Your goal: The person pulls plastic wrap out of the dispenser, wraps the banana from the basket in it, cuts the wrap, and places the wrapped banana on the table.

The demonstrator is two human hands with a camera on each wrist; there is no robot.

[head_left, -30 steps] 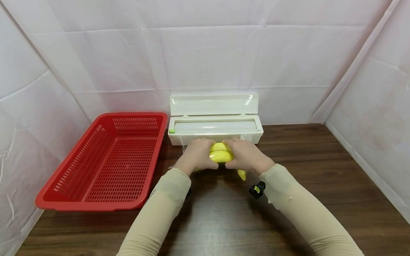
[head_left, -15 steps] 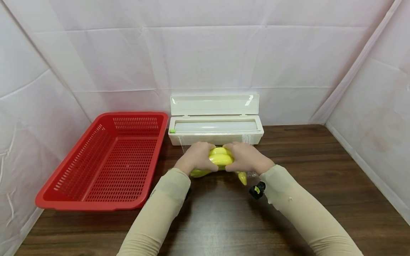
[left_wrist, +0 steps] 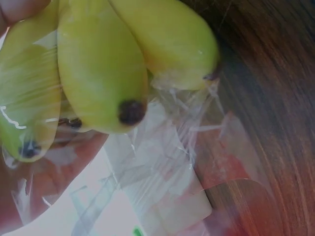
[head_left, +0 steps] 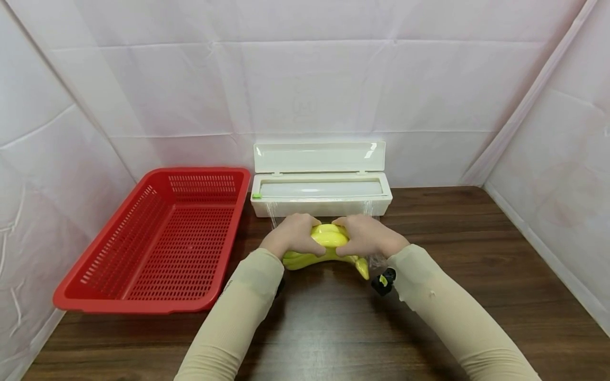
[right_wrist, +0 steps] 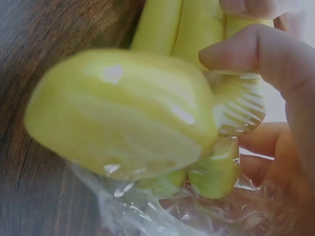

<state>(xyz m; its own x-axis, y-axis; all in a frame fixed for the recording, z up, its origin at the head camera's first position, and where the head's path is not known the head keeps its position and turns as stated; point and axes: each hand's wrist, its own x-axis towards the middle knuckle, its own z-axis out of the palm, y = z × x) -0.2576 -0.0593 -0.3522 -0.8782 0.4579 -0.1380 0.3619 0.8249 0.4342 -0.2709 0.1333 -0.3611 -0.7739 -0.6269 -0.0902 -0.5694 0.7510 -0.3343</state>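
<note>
In the head view a bunch of yellow bananas (head_left: 330, 239) lies between my two hands, in front of the white cling film dispenser (head_left: 321, 206). My left hand (head_left: 294, 234) grips its left side and my right hand (head_left: 366, 236) its right, thumbs toward me. Clear cling film (left_wrist: 162, 152) clings over the greenish, dark-tipped banana ends in the left wrist view and runs back toward the dispenser. From the right wrist, film (right_wrist: 142, 211) hangs crumpled below one large banana end, and the right thumb (right_wrist: 236, 51) presses on the bunch. The fingers behind the bananas are mostly hidden in the head view.
To the left stands a red plastic basket (head_left: 186, 254) with slotted sides. The dispenser's lid (head_left: 319, 157) is raised, with a small green piece (head_left: 257, 196) at the slot's left end. White sheeting (head_left: 305, 84) walls the dark wooden table (head_left: 457, 264) at back and sides.
Both hands and the bananas have come slightly toward me, away from the dispenser. More of the lower bananas shows beneath the hands, and the film strands at both sides are longer.
</note>
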